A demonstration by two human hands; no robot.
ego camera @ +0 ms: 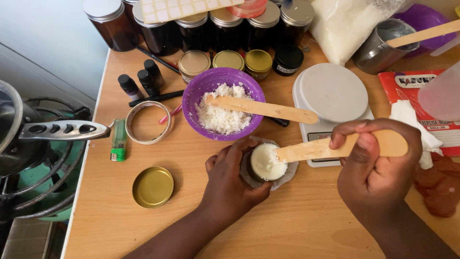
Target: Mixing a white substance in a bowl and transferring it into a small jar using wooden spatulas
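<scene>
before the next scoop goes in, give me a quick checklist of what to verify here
1. Jar steadied: ok. The left hand wraps the small jar on the table.
2. Spatula gripped: ok. The right hand is closed on the wooden spatula, whose tip rests on the white cream in the jar.
3. Room left in the jar: not ok. The cream sits about level with the rim.
4. Supply left: ok. The purple bowl holds white flaky material, with a second wooden stick lying across it.
5. Lid within reach: ok. The gold lid lies open side up beside the left forearm.
6. Scale reading: cannot tell. The right hand covers the display.
</scene>
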